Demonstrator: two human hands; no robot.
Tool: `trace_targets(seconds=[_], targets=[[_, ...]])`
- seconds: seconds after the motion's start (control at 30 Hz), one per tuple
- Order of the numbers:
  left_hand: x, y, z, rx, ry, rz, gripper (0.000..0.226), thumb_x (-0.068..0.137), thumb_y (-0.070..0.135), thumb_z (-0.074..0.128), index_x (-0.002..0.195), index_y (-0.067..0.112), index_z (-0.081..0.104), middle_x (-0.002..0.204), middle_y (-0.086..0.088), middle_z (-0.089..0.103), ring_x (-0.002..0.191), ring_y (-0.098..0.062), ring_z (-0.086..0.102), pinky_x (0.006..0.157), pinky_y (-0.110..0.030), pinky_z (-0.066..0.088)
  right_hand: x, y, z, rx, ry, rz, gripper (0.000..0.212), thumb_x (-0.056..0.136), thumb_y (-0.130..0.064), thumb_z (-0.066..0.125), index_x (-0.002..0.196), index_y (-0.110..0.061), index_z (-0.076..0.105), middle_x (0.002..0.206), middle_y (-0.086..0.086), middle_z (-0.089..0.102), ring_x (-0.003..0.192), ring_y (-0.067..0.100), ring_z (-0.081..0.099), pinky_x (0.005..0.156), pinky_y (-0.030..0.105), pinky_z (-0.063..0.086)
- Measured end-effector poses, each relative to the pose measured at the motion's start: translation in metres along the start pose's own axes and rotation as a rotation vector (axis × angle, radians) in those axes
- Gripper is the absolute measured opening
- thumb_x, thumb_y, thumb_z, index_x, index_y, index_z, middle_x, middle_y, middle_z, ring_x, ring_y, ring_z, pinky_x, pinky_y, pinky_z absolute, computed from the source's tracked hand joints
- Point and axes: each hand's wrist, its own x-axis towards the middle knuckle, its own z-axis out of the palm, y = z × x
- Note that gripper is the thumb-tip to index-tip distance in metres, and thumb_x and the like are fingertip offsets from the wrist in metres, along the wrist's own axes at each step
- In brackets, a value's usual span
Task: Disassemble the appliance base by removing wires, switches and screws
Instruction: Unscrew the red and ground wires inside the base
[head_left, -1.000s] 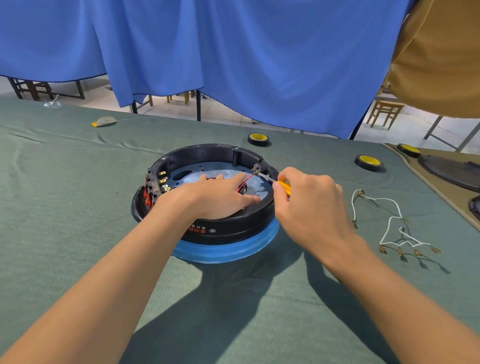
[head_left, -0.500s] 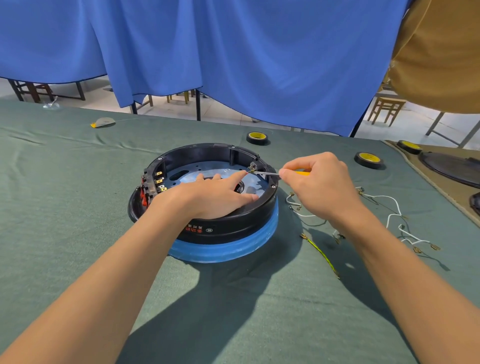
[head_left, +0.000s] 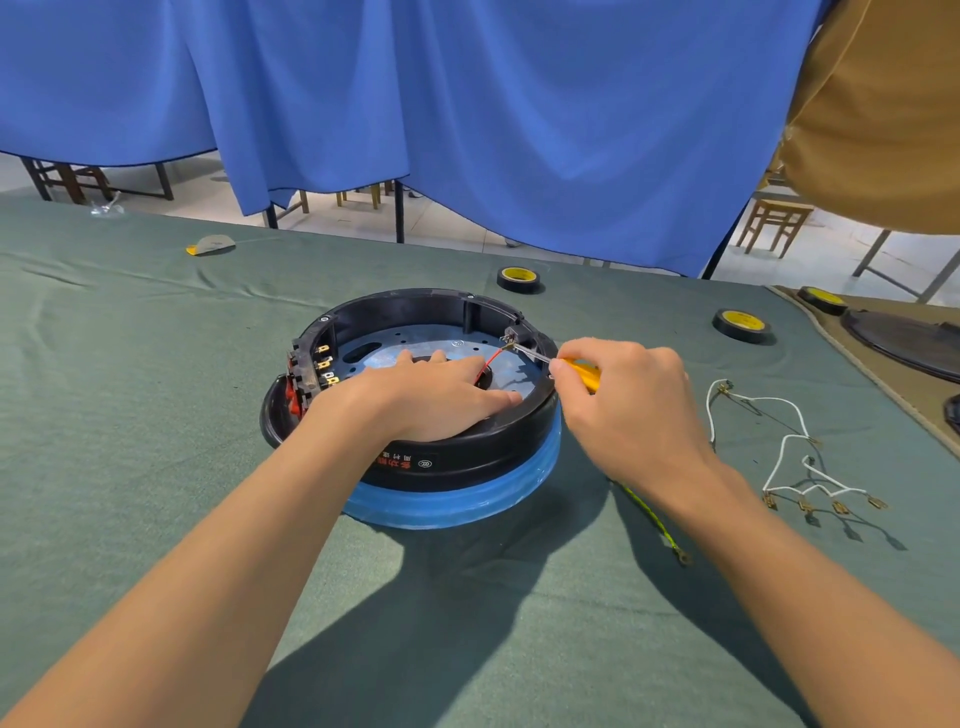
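Since half a second ago my right hand (head_left: 634, 415) has dropped a little, and the red wire (head_left: 491, 361) shows again. My left hand (head_left: 431, 395) lies flat, fingers straight, inside the appliance base (head_left: 467, 457) — mid-table on the green cloth (head_left: 156, 415). The screwdriver (head_left: 582, 373) tip meets the switch (head_left: 514, 335) on the rim; my right hand pinches its yellow handle. White wires (head_left: 789, 447) lie loose further right.

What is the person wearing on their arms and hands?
Nothing that shows. The left arm and right arm are bare, with no sleeves in view. The left hand and right hand have no gloves, rings, watch or bracelet.
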Motion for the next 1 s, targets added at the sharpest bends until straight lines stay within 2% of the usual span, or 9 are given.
trace_targets(seconds=[0.13,0.2,0.3,0.37,0.47,0.57,0.7,0.83,1.0], targets=[[0.000,0.000,-0.002,0.002,0.001,0.000,0.067,0.095,0.067,0.023,0.154,0.036,0.011,0.162,-0.005,0.013,0.149,-0.031,0.002,0.115,-0.053,0.006,0.013,0.010,-0.002,0.234,-0.083,0.184,0.019,0.091,-0.025,0.061,0.079,-0.017,0.075,0.075,-0.001,0.072,0.079,0.027,0.062,0.081,0.034,0.048],[-0.001,0.000,-0.002,-0.002,-0.001,0.000,0.068,0.095,0.067,0.023,0.154,0.036,0.012,0.163,-0.005,0.011,0.149,-0.031,0.000,0.115,-0.053,0.004,0.019,0.012,-0.004,0.283,-0.102,0.237,0.019,0.089,-0.024,0.062,0.077,-0.016,0.075,0.072,0.000,0.071,0.079,0.027,0.061,0.081,0.034,0.049],[-0.002,0.001,-0.001,-0.003,-0.001,-0.004,0.068,0.095,0.067,0.023,0.154,0.036,0.013,0.163,-0.005,0.010,0.149,-0.031,-0.001,0.116,-0.053,0.004,0.019,0.010,-0.003,0.179,-0.110,0.191,0.019,0.091,-0.029,0.060,0.083,-0.023,0.077,0.078,-0.006,0.070,0.085,0.027,0.058,0.077,0.029,0.038],[-0.003,0.002,-0.001,-0.001,-0.002,-0.002,0.067,0.096,0.066,0.024,0.154,0.034,0.014,0.163,-0.006,0.011,0.149,-0.031,0.000,0.116,-0.052,0.004,0.014,0.007,-0.004,0.086,-0.080,0.128,0.020,0.092,-0.032,0.058,0.088,-0.025,0.076,0.083,-0.001,0.073,0.084,0.029,0.057,0.075,0.031,0.040],[-0.003,0.002,-0.002,0.025,-0.017,0.007,0.064,0.097,0.063,0.021,0.154,0.034,0.014,0.163,-0.007,0.011,0.149,-0.032,-0.001,0.116,-0.052,0.003,0.008,0.003,-0.004,-0.002,-0.047,0.023,0.024,0.093,-0.031,0.055,0.086,-0.017,0.072,0.075,0.008,0.070,0.072,0.033,0.056,0.067,0.035,0.047],[-0.002,0.003,-0.002,0.025,-0.022,0.007,0.064,0.097,0.063,0.022,0.154,0.033,0.014,0.162,-0.008,0.013,0.149,-0.033,0.001,0.116,-0.051,0.004,0.006,-0.002,-0.004,-0.087,-0.064,-0.029,0.028,0.095,-0.030,0.050,0.082,-0.014,0.068,0.067,0.009,0.064,0.067,0.033,0.053,0.060,0.035,0.042],[-0.002,0.003,-0.001,-0.003,0.002,0.001,0.065,0.095,0.066,0.025,0.152,0.034,0.018,0.161,-0.007,0.018,0.148,-0.031,0.004,0.114,-0.052,0.009,0.003,-0.008,-0.003,-0.228,-0.090,-0.099,0.030,0.097,-0.031,0.042,0.078,-0.014,0.057,0.065,0.006,0.056,0.066,0.036,0.052,0.061,0.036,0.045],[-0.001,0.002,0.000,-0.002,0.006,0.006,0.065,0.095,0.066,0.025,0.152,0.033,0.019,0.160,-0.008,0.019,0.148,-0.032,0.004,0.114,-0.052,0.009,0.001,-0.012,-0.002,-0.282,-0.086,-0.142,0.027,0.098,-0.030,0.040,0.074,-0.017,0.044,0.064,0.004,0.046,0.061,0.034,0.043,0.056,0.033,0.034],[0.001,0.000,0.001,0.003,0.001,-0.002,0.067,0.094,0.068,0.026,0.151,0.033,0.021,0.160,-0.008,0.019,0.148,-0.034,0.005,0.114,-0.054,0.010,0.000,-0.013,-0.004,-0.300,-0.077,-0.157,0.029,0.098,-0.029,0.040,0.073,-0.016,0.049,0.063,0.004,0.050,0.060,0.032,0.050,0.054,0.032,0.035]])
